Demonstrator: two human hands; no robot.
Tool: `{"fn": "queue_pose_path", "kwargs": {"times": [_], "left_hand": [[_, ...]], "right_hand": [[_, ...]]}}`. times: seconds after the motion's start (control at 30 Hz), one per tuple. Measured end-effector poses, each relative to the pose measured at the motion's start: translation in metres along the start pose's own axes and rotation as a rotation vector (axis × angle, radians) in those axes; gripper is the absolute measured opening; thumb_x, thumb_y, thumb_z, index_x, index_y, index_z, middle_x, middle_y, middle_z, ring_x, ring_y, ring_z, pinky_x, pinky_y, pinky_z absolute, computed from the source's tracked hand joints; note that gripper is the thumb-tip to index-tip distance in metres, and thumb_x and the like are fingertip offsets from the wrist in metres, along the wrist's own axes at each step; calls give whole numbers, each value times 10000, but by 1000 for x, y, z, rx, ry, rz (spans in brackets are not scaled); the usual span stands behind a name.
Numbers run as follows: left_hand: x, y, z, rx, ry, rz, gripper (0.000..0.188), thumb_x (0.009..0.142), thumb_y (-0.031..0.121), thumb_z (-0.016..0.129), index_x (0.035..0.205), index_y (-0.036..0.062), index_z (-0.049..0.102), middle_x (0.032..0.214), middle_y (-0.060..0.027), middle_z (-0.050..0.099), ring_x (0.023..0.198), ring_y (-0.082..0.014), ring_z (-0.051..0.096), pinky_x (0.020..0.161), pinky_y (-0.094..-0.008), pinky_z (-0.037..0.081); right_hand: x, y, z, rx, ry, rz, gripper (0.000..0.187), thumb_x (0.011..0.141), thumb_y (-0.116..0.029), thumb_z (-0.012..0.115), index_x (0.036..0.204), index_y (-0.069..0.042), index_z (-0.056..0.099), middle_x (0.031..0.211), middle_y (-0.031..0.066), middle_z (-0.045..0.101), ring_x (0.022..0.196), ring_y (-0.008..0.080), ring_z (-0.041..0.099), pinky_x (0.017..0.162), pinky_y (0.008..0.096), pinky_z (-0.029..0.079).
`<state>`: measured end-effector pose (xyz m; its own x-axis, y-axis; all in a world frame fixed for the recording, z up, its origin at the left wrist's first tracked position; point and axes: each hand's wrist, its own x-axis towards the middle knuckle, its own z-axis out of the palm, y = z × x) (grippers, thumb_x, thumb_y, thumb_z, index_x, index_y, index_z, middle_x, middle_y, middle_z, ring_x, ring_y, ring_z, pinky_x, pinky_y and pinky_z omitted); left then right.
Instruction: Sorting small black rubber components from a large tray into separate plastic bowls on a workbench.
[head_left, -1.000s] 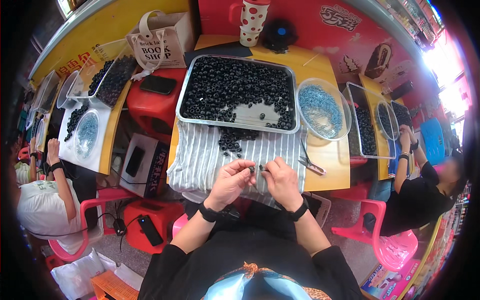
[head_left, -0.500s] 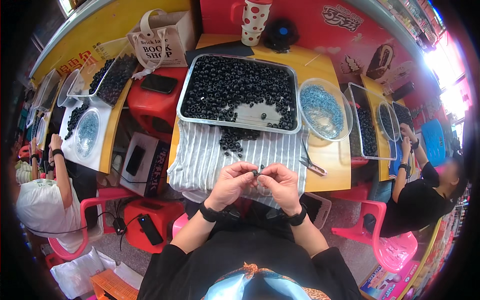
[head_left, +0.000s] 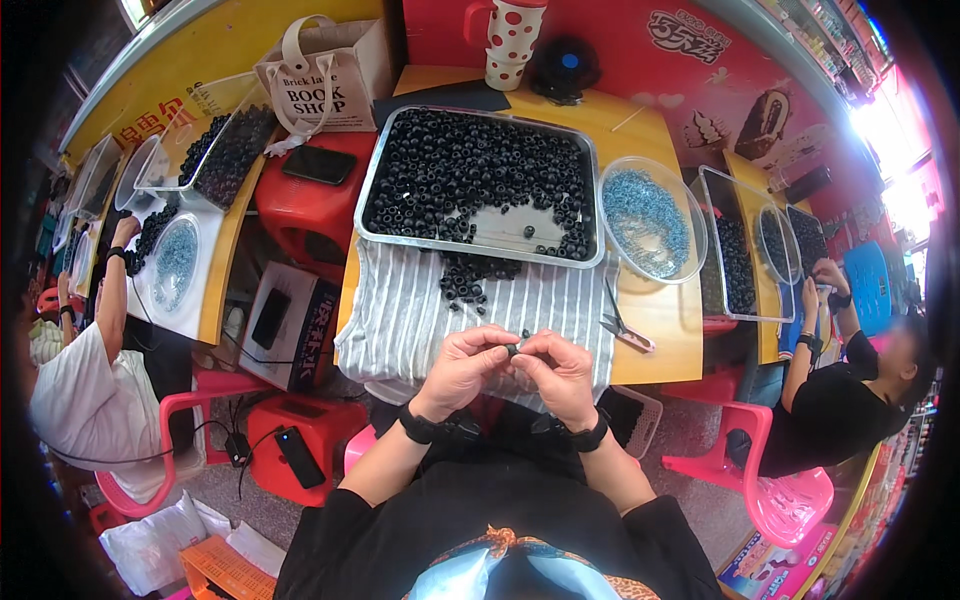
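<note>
A small black bead [head_left: 513,350] is pinched between the fingertips of both my hands, above the front edge of a grey-and-white striped cloth [head_left: 395,300]. My left hand [head_left: 462,368] closes on it from one side and my right hand [head_left: 560,370] from the other. Another small dark piece [head_left: 525,335] shows by my right fingertips; how it is held is unclear. Beyond my hands stands a metal tray [head_left: 470,250] full of black beads. Several loose beads [head_left: 462,285] lie on the cloth against its near side.
Right of the tray sits a clear round bowl [head_left: 692,268] of thin bluish pieces, with small scissors [head_left: 630,337] nearer me. A spotted tumbler [head_left: 510,50] and a black fan [head_left: 565,70] stand behind. A phone [head_left: 318,166] lies on a red stool [head_left: 300,205]. Co-workers sit on both sides.
My hands keep nearly the same pinch, with only a slight shift of the fingers. The co-worker at the left has reached an arm farther forward toward the black beads.
</note>
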<state>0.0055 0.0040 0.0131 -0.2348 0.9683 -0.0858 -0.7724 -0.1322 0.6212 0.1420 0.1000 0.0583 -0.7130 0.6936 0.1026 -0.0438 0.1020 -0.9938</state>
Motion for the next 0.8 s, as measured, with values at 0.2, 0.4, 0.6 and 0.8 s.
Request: {"fn": "queue_pose_path", "kwargs": {"times": [0.2,0.4,0.6,0.8], "left_hand": [[-1,-2,-2,-10,-16,21,196,930,-6,586,1113,-33,649,1014,-53,594,830,-123,615,733,-238,516],[-1,-4,-6,52,-26,56,213,923,-2,595,1130,-31,639,1024,-56,578,829,-125,611,732,-240,519],[-2,0,-1,-7,-15,12,457,900,5,630,1340,4,504,966,-31,600,762,-102,616,692,-215,530],[-4,2,-7,-50,-111,-34,564,878,48,683,1387,3,444,932,-28,611,756,-100,628,678,-214,540]], "right_hand": [[-3,2,11,-151,70,-212,74,820,89,660,834,23,630,760,62,613,666,129,617,594,246,489],[-5,12,9,-6,44,-130,92,822,86,664,881,22,636,779,76,620,690,131,641,615,247,505],[7,-3,-6,76,-192,37,146,852,37,650,996,12,644,855,92,689,749,152,684,645,255,526],[8,6,-11,-82,-345,-139,180,853,0,654,1033,10,645,838,97,705,707,157,690,641,267,533]]}}
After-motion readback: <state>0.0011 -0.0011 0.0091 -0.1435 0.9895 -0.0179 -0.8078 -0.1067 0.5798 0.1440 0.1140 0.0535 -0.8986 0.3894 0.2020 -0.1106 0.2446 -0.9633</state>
